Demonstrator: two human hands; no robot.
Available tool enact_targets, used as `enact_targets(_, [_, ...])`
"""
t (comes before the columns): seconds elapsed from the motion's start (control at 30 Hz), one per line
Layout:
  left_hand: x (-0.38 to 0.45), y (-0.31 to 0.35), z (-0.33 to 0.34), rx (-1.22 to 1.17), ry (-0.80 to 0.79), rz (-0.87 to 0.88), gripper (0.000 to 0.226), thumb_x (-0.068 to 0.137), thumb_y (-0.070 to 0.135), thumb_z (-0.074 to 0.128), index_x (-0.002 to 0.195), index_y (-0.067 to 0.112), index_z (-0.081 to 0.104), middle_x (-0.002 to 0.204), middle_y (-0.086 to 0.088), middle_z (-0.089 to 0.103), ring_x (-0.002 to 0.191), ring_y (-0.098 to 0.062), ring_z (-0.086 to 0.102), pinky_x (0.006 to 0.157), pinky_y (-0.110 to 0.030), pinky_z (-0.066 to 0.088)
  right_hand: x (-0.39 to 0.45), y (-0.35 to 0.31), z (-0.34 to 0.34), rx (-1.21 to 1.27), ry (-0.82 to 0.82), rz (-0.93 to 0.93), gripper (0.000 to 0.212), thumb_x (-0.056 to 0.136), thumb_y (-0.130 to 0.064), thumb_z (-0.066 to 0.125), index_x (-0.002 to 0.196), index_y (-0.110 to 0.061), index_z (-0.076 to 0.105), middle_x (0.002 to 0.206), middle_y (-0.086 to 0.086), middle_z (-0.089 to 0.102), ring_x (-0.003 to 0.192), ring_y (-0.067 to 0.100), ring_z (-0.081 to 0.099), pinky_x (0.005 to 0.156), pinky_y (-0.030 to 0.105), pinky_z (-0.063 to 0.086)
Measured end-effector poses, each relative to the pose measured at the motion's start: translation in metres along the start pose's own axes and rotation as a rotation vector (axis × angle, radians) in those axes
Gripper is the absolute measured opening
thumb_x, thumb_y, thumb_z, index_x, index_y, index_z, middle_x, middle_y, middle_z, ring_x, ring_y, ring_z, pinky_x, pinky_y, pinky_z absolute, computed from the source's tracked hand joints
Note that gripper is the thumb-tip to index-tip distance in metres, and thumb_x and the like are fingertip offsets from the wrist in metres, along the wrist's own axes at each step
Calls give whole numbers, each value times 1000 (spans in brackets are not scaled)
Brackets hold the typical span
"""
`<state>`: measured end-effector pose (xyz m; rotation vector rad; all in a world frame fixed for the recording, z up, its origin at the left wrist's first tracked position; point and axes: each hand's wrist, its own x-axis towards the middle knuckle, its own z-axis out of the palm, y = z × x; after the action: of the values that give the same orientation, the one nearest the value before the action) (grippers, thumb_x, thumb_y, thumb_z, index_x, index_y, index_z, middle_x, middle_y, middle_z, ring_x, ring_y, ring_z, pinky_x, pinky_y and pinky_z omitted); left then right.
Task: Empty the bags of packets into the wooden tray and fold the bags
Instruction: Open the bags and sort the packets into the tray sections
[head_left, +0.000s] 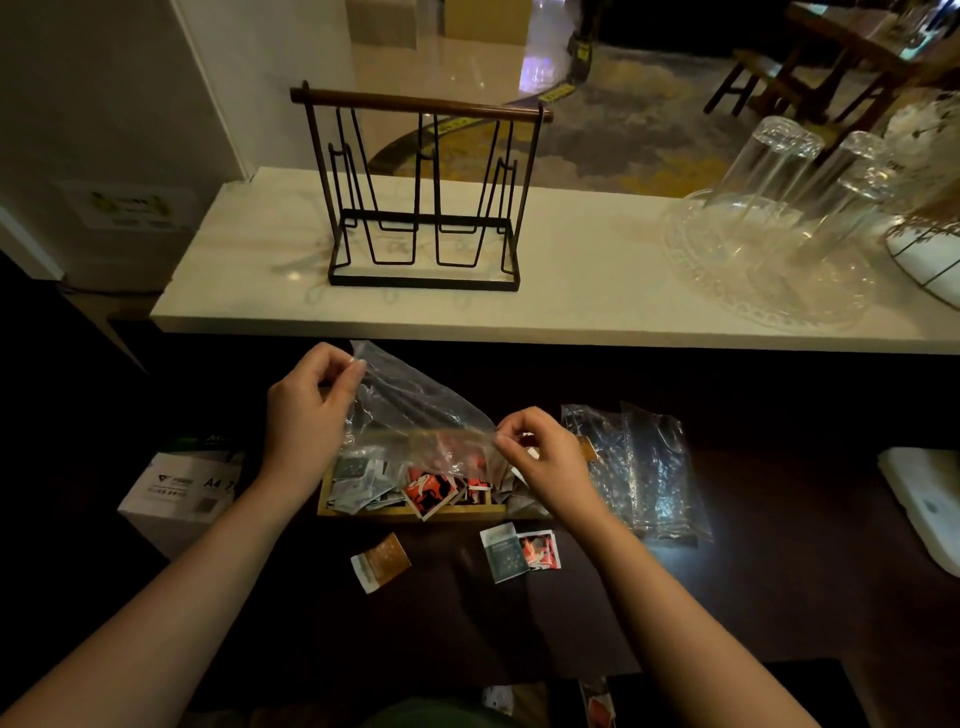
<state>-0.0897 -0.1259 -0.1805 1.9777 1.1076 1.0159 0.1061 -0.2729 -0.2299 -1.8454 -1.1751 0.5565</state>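
A clear plastic bag (415, 410) hangs stretched above the wooden tray (447, 512). My left hand (309, 410) pinches its upper left corner and my right hand (545, 457) pinches its lower right corner. The bag looks empty. The tray holds several packets, grey ones (358, 480) at the left and red ones (434, 491) in the middle. On the dark table in front of the tray lie an orange packet (382, 561), a grey packet (501, 551) and a red packet (543, 551). Two clear bags (639, 467) lie flat to the right of the tray.
A white counter (571, 291) runs behind the table, bearing a black wire rack with a wooden handle (423, 192) and upturned glasses on a clear tray (774, 228). A white paper box (182, 491) stands at the left. A white object (924, 499) lies at the right edge.
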Motion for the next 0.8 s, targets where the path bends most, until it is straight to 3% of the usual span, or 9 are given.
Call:
enact_targets(0.13, [-5, -17, 7, -83, -27, -81, 14, 96, 25, 45, 92, 16, 56, 76, -7, 61, 60, -21, 61, 47, -29, 50, -8, 7, -10, -24, 228, 3, 15, 87, -14, 64, 78, -24, 57, 77, -10, 62, 73, 3, 59, 66, 16, 45])
enact_targets(0.2, [-11, -35, 14, 63, -103, -90, 14, 96, 25, 45, 98, 18, 57, 88, -4, 64, 76, -20, 64, 58, -32, 52, -13, 17, -18, -36, 381, 43, 17, 87, -12, 64, 77, -23, 55, 73, -10, 60, 67, 3, 57, 63, 19, 43])
enact_targets(0.27, [-25, -61, 22, 342, -293, -45, 23, 95, 27, 46, 113, 19, 58, 111, -4, 62, 103, -22, 58, 81, -35, 50, -19, 29, -28, -52, 510, 107, 17, 88, -11, 63, 77, -20, 54, 70, -7, 59, 64, 8, 55, 62, 26, 44])
enact_targets(0.33, [-45, -84, 28, 517, -539, -44, 39, 97, 33, 43, 134, 23, 45, 140, -3, 46, 130, -23, 39, 103, -36, 37, -23, 40, -38, -95, 591, 154, 16, 88, -11, 62, 77, -19, 53, 72, -1, 60, 65, 18, 56, 63, 33, 45])
enact_targets(0.4, [-63, -103, 31, 606, -696, -29, 51, 97, 39, 38, 146, 29, 25, 157, -3, 20, 144, -23, 16, 114, -38, 24, -28, 50, -47, -150, 648, 179, 15, 88, -11, 60, 77, -19, 52, 74, 2, 60, 67, 22, 56, 63, 34, 43])
enact_targets(0.5, [-76, -118, 35, 668, -781, -32, 63, 97, 44, 35, 149, 32, 2, 160, 0, -9, 147, -19, -11, 118, -38, 7, -36, 63, -58, -267, 723, 266, 15, 89, -13, 57, 78, -19, 49, 77, 1, 56, 72, 20, 52, 64, 30, 35])
enact_targets(0.6, [-81, -126, 42, 730, -759, -32, 69, 96, 48, 34, 148, 31, -10, 158, -2, -20, 141, -16, -23, 115, -36, 0, -42, 80, -66, -347, 752, 404, 13, 91, -19, 55, 80, -20, 48, 78, -1, 52, 77, 22, 52, 64, 32, 37])
enact_targets(0.7, [-80, -133, 50, 764, -719, 39, 70, 96, 47, 35, 150, 25, -2, 156, -6, -18, 142, -21, -18, 112, -34, -5, -45, 98, -70, -428, 717, 483, 9, 93, -21, 53, 84, -19, 52, 80, 0, 53, 81, 27, 56, 63, 38, 46])
enact_targets(0.8, [-74, -137, 55, 852, -678, 127, 63, 94, 50, 28, 147, 17, 26, 156, -16, 17, 143, -30, 17, 112, -39, 16, -44, 115, -71, -474, 641, 592, 9, 92, -24, 50, 90, -20, 57, 87, 6, 60, 83, 28, 57, 65, 41, 50])
